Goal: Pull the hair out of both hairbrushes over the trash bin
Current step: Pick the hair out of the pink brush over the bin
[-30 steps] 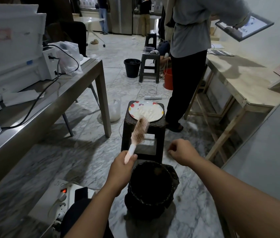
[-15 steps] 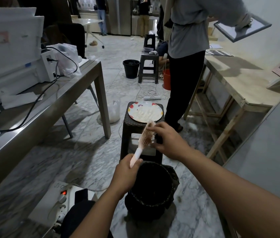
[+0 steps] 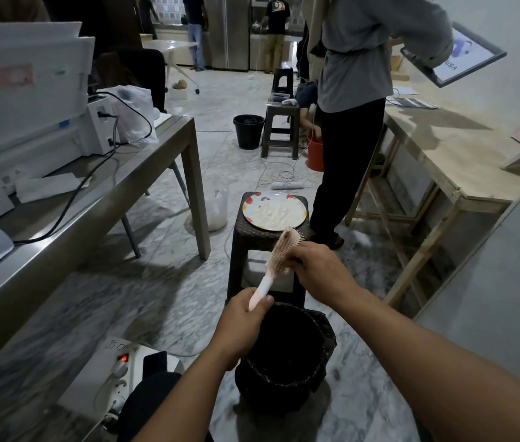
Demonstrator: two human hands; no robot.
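Observation:
My left hand [image 3: 245,323] grips the white handle of a pink hairbrush [image 3: 279,255], held tilted up and away over the near rim of the black trash bin [image 3: 284,352] on the floor. My right hand [image 3: 316,269] is closed on the bristle side of the brush head, fingers pinching at the hair caught in the bristles. The pinched hair itself is hidden by my fingers. Only this one hairbrush is in view.
A dark stool [image 3: 268,247] with a patterned plate [image 3: 274,210] stands just beyond the bin. A person [image 3: 351,100] stands right of it. A steel table [image 3: 70,205] runs along the left, a wooden bench [image 3: 450,161] along the right. A power strip [image 3: 115,374] lies by my left arm.
My right hand came in from the right, reached the brush head and now slides down its bristles. My left hand has kept holding the brush over the bin, tilting it slightly.

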